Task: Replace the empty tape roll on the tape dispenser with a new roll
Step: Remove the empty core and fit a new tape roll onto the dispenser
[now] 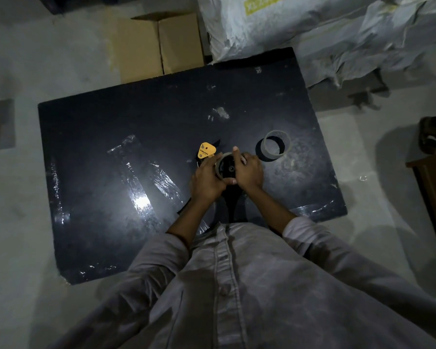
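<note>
Tape dispenser (207,150): yellow plate, black hub; left hand (205,178), right hand (248,170) grip roll (219,167).

A cardboard box (159,46) and white sacks (312,26) lie beyond the dark table (111,147).

Dim room; grey concrete floor (48,59); black tabletop (111,122); cardboard box (159,46); white sacks (312,26) behind.

Pale grey button-up shirt (249,285), creased and faintly smudged, stitched placket down the front, one round button (224,289) on it, long sleeves rolled back well behind each hand, left cuff (171,245), right cuff (302,233), forearms bare, both hands bare
</note>
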A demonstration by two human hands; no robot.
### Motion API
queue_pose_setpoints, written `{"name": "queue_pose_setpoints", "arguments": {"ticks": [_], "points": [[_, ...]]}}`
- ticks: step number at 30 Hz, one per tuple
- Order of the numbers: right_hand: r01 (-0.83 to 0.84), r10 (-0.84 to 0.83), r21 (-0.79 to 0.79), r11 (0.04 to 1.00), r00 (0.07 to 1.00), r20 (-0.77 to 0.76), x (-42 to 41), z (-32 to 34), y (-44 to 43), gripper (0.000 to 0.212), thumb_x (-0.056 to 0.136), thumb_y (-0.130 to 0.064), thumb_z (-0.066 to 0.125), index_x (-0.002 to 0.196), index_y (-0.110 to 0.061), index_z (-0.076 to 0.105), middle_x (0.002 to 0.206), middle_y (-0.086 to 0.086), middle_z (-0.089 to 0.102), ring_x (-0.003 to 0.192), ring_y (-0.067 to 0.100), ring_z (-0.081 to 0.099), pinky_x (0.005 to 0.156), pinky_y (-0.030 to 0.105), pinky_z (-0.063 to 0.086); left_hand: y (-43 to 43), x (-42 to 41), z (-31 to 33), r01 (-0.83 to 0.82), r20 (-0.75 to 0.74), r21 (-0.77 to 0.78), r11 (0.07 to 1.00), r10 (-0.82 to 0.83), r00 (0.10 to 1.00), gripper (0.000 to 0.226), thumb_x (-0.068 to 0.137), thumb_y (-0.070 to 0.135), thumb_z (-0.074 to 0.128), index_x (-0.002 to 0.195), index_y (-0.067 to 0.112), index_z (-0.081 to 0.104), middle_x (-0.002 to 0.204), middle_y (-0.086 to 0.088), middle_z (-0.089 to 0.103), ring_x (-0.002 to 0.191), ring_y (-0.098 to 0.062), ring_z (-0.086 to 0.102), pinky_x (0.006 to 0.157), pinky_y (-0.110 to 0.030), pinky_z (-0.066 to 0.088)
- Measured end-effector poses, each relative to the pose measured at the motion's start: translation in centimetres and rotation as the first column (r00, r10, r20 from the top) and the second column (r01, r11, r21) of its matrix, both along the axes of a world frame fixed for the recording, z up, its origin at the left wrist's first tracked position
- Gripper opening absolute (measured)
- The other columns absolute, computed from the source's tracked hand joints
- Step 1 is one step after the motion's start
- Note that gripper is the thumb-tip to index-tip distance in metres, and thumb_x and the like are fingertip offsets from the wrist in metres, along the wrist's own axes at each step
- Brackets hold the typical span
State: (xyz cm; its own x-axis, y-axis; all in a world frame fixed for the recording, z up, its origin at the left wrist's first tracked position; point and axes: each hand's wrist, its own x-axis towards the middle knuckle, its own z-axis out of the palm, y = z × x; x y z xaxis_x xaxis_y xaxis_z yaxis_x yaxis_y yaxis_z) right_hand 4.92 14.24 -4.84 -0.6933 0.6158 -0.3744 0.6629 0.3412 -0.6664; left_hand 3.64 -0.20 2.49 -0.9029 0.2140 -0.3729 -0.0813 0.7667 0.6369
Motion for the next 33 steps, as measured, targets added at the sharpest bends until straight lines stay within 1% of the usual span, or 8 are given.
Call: {"name": "queue_pose_setpoints", "arguments": {"ticks": [6,11,15,20,23,28,31,33], "points": [[0.002,-0.002,-0.002,1.0,1.0,-0.022,-0.3,0.0,-0.2,0.067,0.109,-0.071,0.049,0.112,-0.013,0.082,0.116,0.017,0.072,0.11,0.034,0.071,0.101,0.048,0.057,-0.3,-0.1,0.3,-0.016,0.009,0.013,1.0,0.016,1.0,0.102,0.07,0.054,0.1,0.16,0.034,0.057,0.157,0.005,0.064,0.14,-0.026,0.064,0.104,-0.041,0.055],[0.025,-0.026,-0.022,0.999,0.999,-0.026,-0.1,-0.9,-0.2,0.072,0.105,-0.078,0.045,0.099,-0.017,0.083,0.109,0.014,0.074,0.102,0.029,0.074,0.095,0.047,0.06,-0.4,0.1,0.1,-0.004,-0.013,-0.003,1.0,0.004,1.0,0.102,0.073,0.057,0.098,0.162,0.033,0.055,0.155,0.005,0.065,0.139,-0.026,0.064,0.101,-0.039,0.054],[-0.002,0.003,0.009,1.0,1.0,-0.02,-0.2,-1.6,-0.1,0.06,0.112,-0.062,0.054,0.107,-0.012,0.086,0.125,0.015,0.068,0.119,0.03,0.067,0.104,0.037,0.05,-0.2,-0.2,-0.1,0.05,-0.01,-0.097,0.994,-0.051,0.999,0.101,0.077,0.058,0.095,0.165,0.039,0.05,0.16,0.006,0.061,0.144,-0.028,0.061,0.109,-0.048,0.055],[-0.068,0.06,0.124,0.99,0.996,0.069,-0.1,-2.8,0.0,0.071,0.108,-0.073,0.038,0.121,-0.023,0.086,0.139,0.007,0.06,0.143,0.028,0.049,0.121,0.056,0.035,0.0,-0.6,-0.2,0.107,0.002,-0.175,0.979,-0.108,0.994,0.102,0.08,0.061,0.093,0.168,0.042,0.044,0.162,0.006,0.06,0.141,-0.032,0.064,0.106,-0.046,0.055],[-0.118,0.101,0.178,0.977,0.99,0.104,0.2,-3.2,0.1,0.062,0.113,-0.069,0.038,0.126,-0.027,0.083,0.141,0.005,0.057,0.143,0.026,0.046,0.121,0.055,0.031,0.3,-0.6,-0.6,0.128,-0.021,-0.223,0.966,-0.136,0.991,0.1,0.083,0.059,0.091,0.168,0.039,0.043,0.16,0.004,0.061,0.138,-0.034,0.065,0.103,-0.046,0.055],[-0.18,0.154,0.249,0.952,0.981,0.121,0.5,-3.8,0.6,0.063,0.115,-0.067,0.032,0.129,-0.029,0.08,0.136,0.006,0.058,0.135,0.03,0.05,0.113,0.056,0.034,1.2,-0.1,-0.8,0.155,-0.052,-0.317,0.936,-0.18,0.982,0.1,0.087,0.056,0.088,0.17,0.032,0.038,0.157,-0.002,0.061,0.137,-0.036,0.065,0.101,-0.049,0.056],[-0.223,0.193,0.205,0.953,0.969,0.157,-0.4,-3.2,1.0,0.061,0.113,-0.072,0.031,0.139,-0.033,0.07,0.144,0.008,0.054,0.142,0.033,0.045,0.116,0.059,0.032,0.6,-0.9,-1.1,0.153,-0.037,-0.224,0.962,-0.165,0.986,0.091,0.081,0.06,0.091,0.161,0.038,0.053,0.146,0.001,0.071,0.132,-0.031,0.069,0.098,-0.044,0.058],[-0.214,0.187,0.143,0.966,0.966,0.179,-0.9,-2.6,1.4,0.064,0.111,-0.076,0.033,0.148,-0.031,0.059,0.154,0.011,0.046,0.15,0.036,0.036,0.121,0.061,0.029,-0.9,-1.3,-1.5,0.028,-0.079,-0.1,0.995,-0.036,0.996,0.065,0.081,0.064,0.089,0.14,0.039,0.073,0.125,0.003,0.081,0.116,-0.025,0.076,0.087,-0.032,0.057]]}}
